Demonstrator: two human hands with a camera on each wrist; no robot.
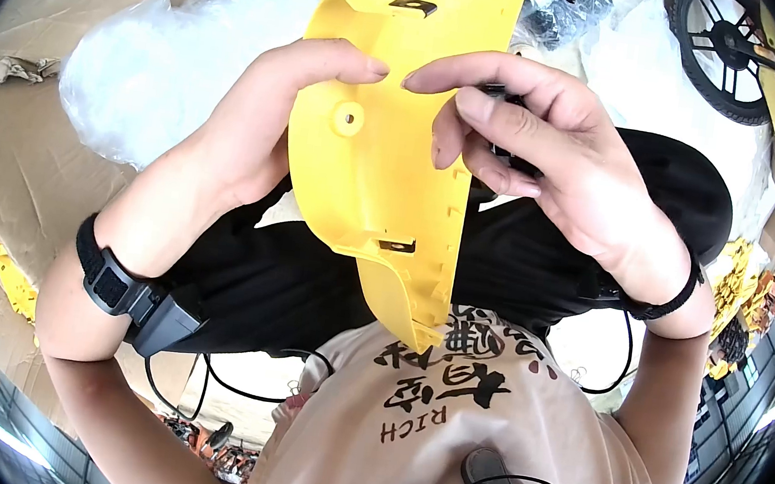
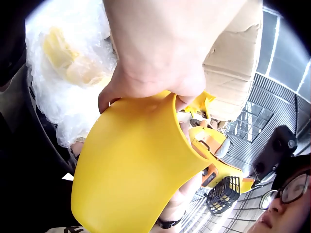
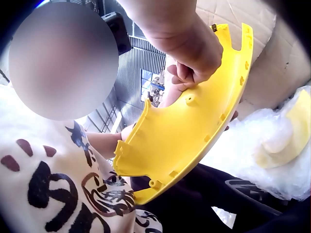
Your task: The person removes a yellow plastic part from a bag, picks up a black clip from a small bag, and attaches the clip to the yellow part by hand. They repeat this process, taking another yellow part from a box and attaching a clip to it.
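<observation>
A curved yellow plastic panel (image 1: 415,169) is held over the lap, its hollow side up, with a round boss (image 1: 348,118) and dark clips (image 1: 397,245) at its edges. The left hand (image 1: 254,117) grips its left rim, thumb inside and fingers behind; the left wrist view shows that hand (image 2: 155,73) over the smooth outer face (image 2: 131,160). Above the panel's inner side, the right hand (image 1: 552,137) has small dark parts (image 1: 517,161) among its curled fingers, index finger extended towards the left thumb. In the right wrist view this hand (image 3: 197,56) hides what it holds.
Clear plastic wrap (image 1: 158,72) lies on cardboard (image 1: 45,146) beyond the left arm. A black spoked wheel (image 1: 730,47) is at the upper right. Yellow parts (image 1: 735,291) lie beyond the right arm. Black cables (image 1: 627,365) hang by both forearms.
</observation>
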